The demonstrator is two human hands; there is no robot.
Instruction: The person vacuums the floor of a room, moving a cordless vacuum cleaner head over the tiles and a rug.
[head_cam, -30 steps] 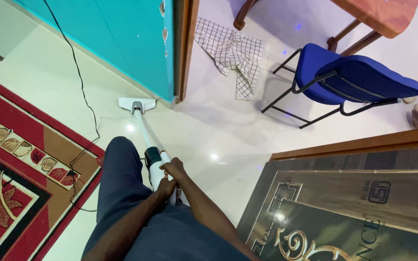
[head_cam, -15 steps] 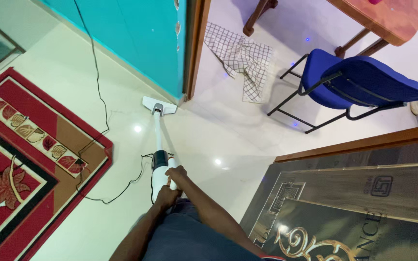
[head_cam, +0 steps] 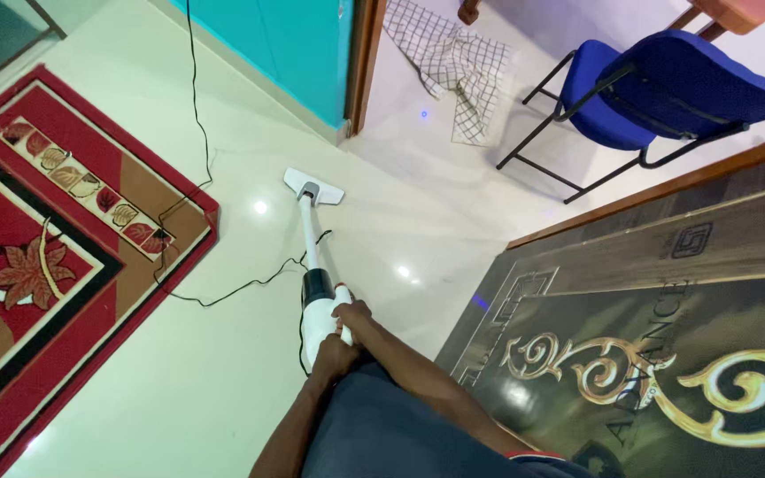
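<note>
I hold a white stick vacuum cleaner [head_cam: 316, 305] with both hands. My right hand [head_cam: 354, 316] is wrapped around the upper handle, and my left hand [head_cam: 333, 356] grips the body just below it. The tube slopes forward to the flat white floor head [head_cam: 313, 187], which rests on the pale tiled floor [head_cam: 223, 372] a little in front of the doorway. A black power cord [head_cam: 223, 296] trails from the vacuum across the floor to the left and up along the teal wall [head_cam: 294, 44].
A red patterned rug [head_cam: 55, 230] lies to the left. A dark door with gold ornament [head_cam: 666, 336] stands close at the right. Beyond the wooden door frame [head_cam: 365, 62] are a blue chair [head_cam: 666, 88] and a checked cloth [head_cam: 453, 62] on the floor.
The vacuum head has drawn back from the wall base near the doorway, towards me. My view has shifted, so the rug and door look larger; my leg no longer shows on the left.
</note>
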